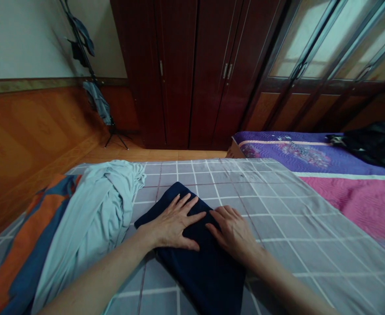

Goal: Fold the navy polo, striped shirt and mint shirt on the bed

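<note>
A folded navy-blue garment point(208, 271) lies on the grey checked bedsheet point(278, 227) in front of me; its exact kind cannot be made out. My left hand point(179, 221) rests flat across its upper part, palm down, fingers spread. At the garment's right edge, my right hand point(232, 229) touches the cloth with its fingertips, the thumb held apart from the fingers. Neither hand grips the fabric. To the left of the garment sits a loose, crumpled pale-mint cloth point(97, 223), and beside it an orange and blue cloth point(38, 232).
Beyond the bed stands a dark red wardrobe point(192, 78). A coat stand point(87, 65) with hanging clothes is at the back left. On the right is another surface with a purple and pink cover point(297, 155), bearing a black cloth item point(376, 144).
</note>
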{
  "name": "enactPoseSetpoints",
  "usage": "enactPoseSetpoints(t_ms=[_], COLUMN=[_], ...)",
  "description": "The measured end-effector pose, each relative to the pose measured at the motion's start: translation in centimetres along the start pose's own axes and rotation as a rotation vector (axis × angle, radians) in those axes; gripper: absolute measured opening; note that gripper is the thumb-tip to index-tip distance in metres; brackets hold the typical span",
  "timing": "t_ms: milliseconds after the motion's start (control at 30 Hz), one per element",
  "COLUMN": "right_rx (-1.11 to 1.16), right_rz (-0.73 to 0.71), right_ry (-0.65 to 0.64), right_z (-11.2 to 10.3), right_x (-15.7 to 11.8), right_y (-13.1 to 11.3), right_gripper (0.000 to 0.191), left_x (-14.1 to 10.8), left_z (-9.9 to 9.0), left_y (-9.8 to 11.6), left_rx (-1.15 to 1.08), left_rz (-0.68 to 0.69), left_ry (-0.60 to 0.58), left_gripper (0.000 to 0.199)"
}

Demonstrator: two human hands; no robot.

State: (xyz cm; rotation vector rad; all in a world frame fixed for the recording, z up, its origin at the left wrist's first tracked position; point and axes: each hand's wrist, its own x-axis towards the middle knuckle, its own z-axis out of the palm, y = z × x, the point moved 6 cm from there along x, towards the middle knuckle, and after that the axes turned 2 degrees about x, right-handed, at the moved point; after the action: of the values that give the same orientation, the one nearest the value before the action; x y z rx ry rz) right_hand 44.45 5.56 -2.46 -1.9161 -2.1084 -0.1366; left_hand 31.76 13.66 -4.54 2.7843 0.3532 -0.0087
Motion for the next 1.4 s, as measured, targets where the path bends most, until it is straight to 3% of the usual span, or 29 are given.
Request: enactPoseSetpoints(t_ms=[167, 267, 433, 667, 900, 1100, 1200, 1300, 1400], right_rx=[0.077, 0.149, 0.045, -0.002, -0.043, -0.080, -0.066, -0.009, -0.029], right_rz=[0.040, 0.116, 0.270, 0.318, 0.246, 0.209, 0.138, 0.005, 0.047], right_ry=[0.055, -0.001, -0.092, -0.061, 0.000, 0.035, 0.061, 0.001, -0.055], right_z=[-0.1, -0.1, 0.8, 2.1, 2.2, 1.4, 1.1, 1.6, 1.7], right_x=[-0.2, 0.9, 3.9, 5.6, 5.0, 4.6, 3.8, 2.4, 0.8], right_y=[0.3, 1.0, 2.2, 2.5, 2.3, 1.8, 0.7, -0.2, 0.6], right_gripper=[0.023, 0.025, 0.022, 0.016, 0.015, 0.016, 0.025, 0.041, 0.050], left_x=[-0.1, -0.1, -0.2, 0.0, 0.1, 0.1, 0.1, 0.0, 0.0], left_z=[-0.1, -0.1, 0.0, 0.1, 0.0, -0.3, -0.3, -0.1, -0.1], left_y=[0.0, 0.0, -0.1, -0.2, 0.0, -0.6, -1.2, -1.6, -1.7], left_rx=[-0.012, -0.014, -0.007, -0.005, -0.001, 0.051, 0.097, 0.125, 0.135], left_rz=[0.010, 0.022, 0.016, 0.030, 0.008, -0.017, -0.065, -0.077, -0.085], left_ry=[-0.021, -0.014, 0.010, 0.024, 0.002, 0.094, 0.113, 0.094, 0.084], left_gripper=[0.086, 0.084, 0.083, 0.089, 0.093, 0.101, 0.092, 0.089, 0.087])
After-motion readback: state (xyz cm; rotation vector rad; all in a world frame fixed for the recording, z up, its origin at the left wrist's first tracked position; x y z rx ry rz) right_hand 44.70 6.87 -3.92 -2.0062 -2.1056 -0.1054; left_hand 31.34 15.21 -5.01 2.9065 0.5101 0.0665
